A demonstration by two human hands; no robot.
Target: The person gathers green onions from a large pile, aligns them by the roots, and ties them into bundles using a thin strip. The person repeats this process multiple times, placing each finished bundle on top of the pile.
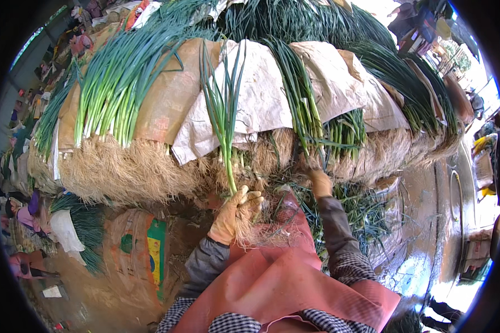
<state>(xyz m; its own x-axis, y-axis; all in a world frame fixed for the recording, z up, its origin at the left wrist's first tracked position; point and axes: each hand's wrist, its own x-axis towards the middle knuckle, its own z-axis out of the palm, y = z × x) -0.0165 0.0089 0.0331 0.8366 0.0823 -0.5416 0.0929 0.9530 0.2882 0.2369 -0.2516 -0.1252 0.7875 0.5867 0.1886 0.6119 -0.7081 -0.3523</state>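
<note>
My left hand (pixel 230 216), in a tan glove, grips the lower end of a green onion stalk (pixel 226 158). Its pale roots hang below my fingers, and its leaves fan out over a whitish woven sheet (pixel 258 104). My right hand (pixel 319 181), also gloved, reaches to the root end of another green onion bunch (pixel 298 100). Blur and roots hide those fingertips, so whether they grip anything is unclear. Between the hands, a mass of bare roots (pixel 281 152) shows below the sheet's edge.
A thick bunch of green onions (pixel 112 91) lies at left above matted roots (pixel 121 170). Loose green leaves (pixel 364 212) are heaped at right below the pile. A red apron (pixel 275 274) covers my lap. A printed sack (pixel 133 249) stands at lower left. People (pixel 29 216) are at the far left.
</note>
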